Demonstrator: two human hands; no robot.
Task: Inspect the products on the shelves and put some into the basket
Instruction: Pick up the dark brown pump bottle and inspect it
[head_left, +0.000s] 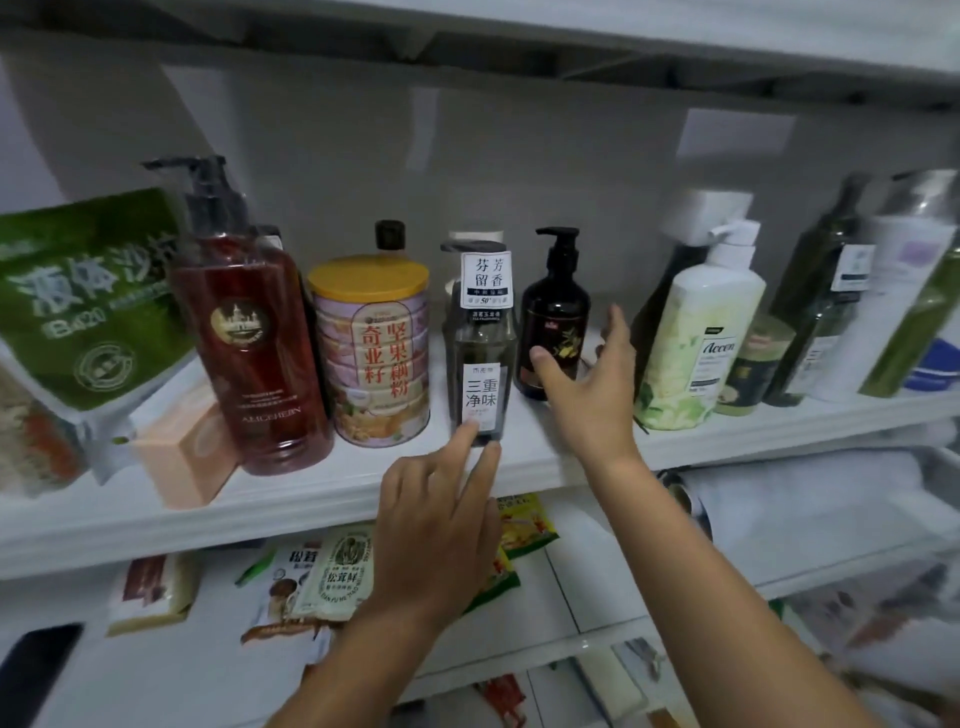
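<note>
Clear bottle (483, 358) upright near shelf (322, 499) front edge — left hand (436, 499) fingertips touch its base, fingers straight; right hand (587, 384) spread wide just beside, around dark pump bottle (556, 322).

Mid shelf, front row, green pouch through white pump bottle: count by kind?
Bottles: 4: red bottle, clear grey bottle, dark brown bottle, white bottle
Pouches: 1: green pouch
Boxes: 1: peach box
Tins: 1: yellow-lidded tin
Total: 7
</note>
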